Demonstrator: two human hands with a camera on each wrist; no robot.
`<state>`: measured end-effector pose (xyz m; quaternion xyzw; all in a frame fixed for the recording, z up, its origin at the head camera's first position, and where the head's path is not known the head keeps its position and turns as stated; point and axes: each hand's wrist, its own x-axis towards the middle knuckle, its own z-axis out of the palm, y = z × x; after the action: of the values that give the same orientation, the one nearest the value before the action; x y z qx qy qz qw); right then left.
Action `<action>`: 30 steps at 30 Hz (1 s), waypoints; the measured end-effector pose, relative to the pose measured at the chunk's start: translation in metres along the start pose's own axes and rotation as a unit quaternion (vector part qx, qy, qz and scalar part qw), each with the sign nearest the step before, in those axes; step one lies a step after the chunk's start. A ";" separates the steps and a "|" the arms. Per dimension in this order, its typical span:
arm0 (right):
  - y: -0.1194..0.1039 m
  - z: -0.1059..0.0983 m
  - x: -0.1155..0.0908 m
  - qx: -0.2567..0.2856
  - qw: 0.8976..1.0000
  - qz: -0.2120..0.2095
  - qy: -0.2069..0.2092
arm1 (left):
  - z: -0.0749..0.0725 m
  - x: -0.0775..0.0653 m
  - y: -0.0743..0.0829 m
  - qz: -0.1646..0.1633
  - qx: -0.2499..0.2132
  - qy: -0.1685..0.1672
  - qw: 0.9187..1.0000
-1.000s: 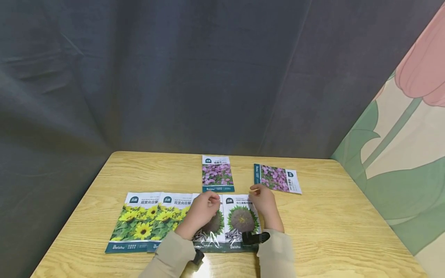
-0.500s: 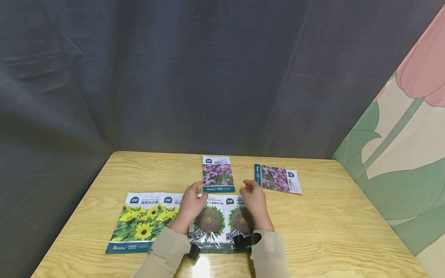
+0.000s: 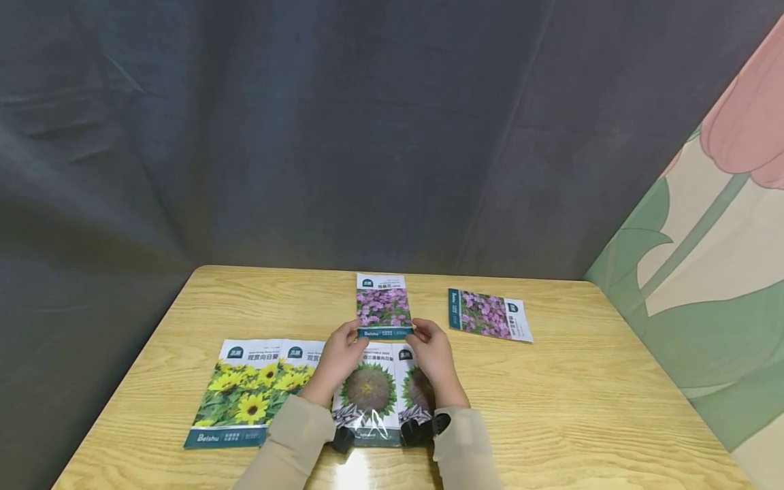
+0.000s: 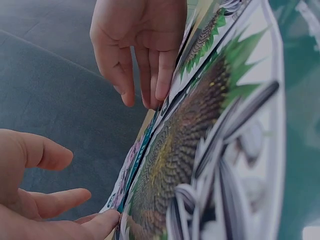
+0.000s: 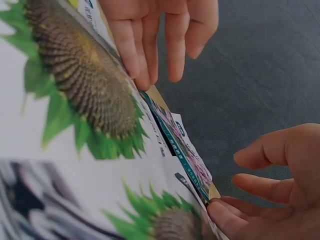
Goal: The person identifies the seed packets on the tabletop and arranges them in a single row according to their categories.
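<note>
Purple-flower packet [image 3: 384, 306] lies just beyond the sunflower-seed packets [image 3: 367, 389], the left hand [image 3: 339, 358] and right hand [image 3: 435, 356] loosely spread at its near corners, where uneven pushing could skew it.

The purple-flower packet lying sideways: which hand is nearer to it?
Right. In the head view, the right hand is left of the sideways packet and slightly below it, not touching; the left hand is farther left, by the other purple-flower packet's lower left corner.
</note>
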<state>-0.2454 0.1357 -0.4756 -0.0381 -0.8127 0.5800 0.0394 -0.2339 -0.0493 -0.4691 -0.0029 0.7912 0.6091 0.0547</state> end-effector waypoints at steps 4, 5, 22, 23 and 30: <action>0.001 -0.003 0.000 0.024 1.000 0.002 0.003 | 0.000 0.001 -0.001 -0.002 -0.022 0.010 1.000; 0.001 -0.004 0.000 0.033 0.999 0.003 0.005 | 0.000 0.001 -0.001 -0.001 -0.028 0.014 1.000; 0.000 -0.013 0.002 0.065 0.996 0.004 0.057 | -0.003 0.000 -0.006 0.005 -0.104 0.069 0.992; 0.000 -0.014 0.001 0.063 0.997 0.005 0.054 | -0.003 0.000 -0.005 0.005 -0.116 0.066 0.991; -0.002 -0.026 0.000 0.034 0.998 0.029 0.035 | 0.001 -0.001 -0.002 -0.002 -0.189 0.034 0.981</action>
<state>-0.2428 0.1597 -0.4655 -0.0807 -0.7895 0.6062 0.0518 -0.2324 -0.0490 -0.4714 -0.0359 0.6631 0.7471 0.0271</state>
